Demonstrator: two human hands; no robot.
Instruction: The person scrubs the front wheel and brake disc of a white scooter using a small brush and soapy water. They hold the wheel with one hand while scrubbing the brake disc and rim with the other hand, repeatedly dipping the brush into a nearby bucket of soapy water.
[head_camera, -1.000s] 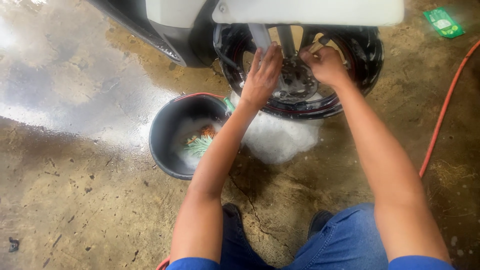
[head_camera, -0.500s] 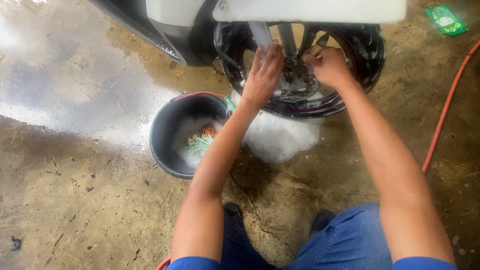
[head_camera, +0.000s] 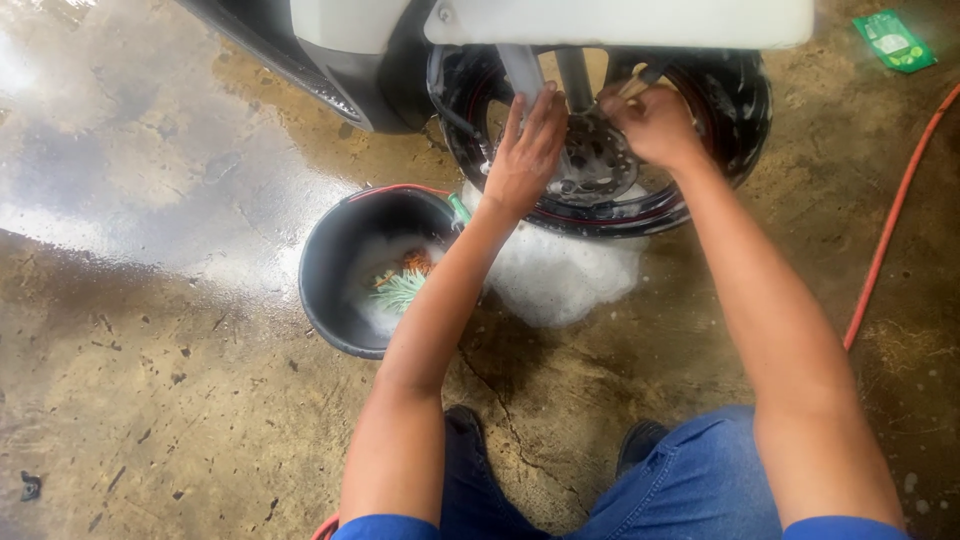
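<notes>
Washing a motorcycle wheel (head_camera: 600, 150), head view: the person crouches on the wet concrete floor (head_camera: 150, 400), both arms stretched forward to the soapy wheel that stands at the top middle of the floor under a white fender (head_camera: 620, 20). The left hand (head_camera: 525, 150) lies flat on the wheel's left side, fingers (head_camera: 545, 105) spread open and pointing up along the grey fork leg (head_camera: 522, 72), touching but not gripping. The right hand (head_camera: 655, 125) is curled closed at the upper right of the brake disc (head_camera: 595, 160); whether it pinches a cloth or brush cannot be told, since the palm is turned away. Compared with half a second and a second ago, both hands sit on nearly the same spots, the left fingers a little more extended upward and the right fist turned only slightly, which suggests small scrubbing strokes over the hub area rather than a shift to a new part. A black bucket (head_camera: 330, 290) with suds and a green brush (head_camera: 400, 290) inside stands just left of the wheel, near the left forearm, in the same place as before. White foam (head_camera: 560, 280) pools on the floor under the tyre. An orange hose (head_camera: 890, 240) runs along the right edge of the floor, and a green packet (head_camera: 893, 40) lies at its top right corner.
</notes>
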